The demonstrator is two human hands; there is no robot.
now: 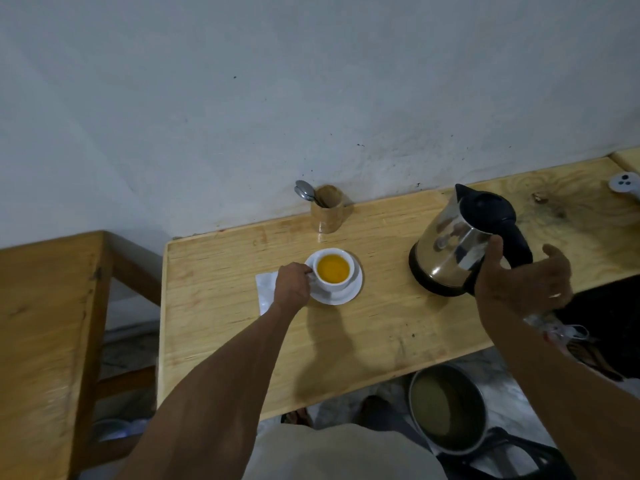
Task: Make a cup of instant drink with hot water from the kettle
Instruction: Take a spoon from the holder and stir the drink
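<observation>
A white cup full of orange-yellow drink stands on a white saucer near the middle of the wooden table. My left hand pinches the cup's handle on its left side. A steel kettle with a black lid and handle stands on its black base to the right. My right hand hovers open just in front of the kettle's handle, fingers spread, not gripping it. A white sachet or napkin lies under my left hand.
A wooden holder with spoons stands by the wall behind the cup. A white round object lies at the far right. A metal pot sits on the floor below the table's front edge. A wooden bench stands at left.
</observation>
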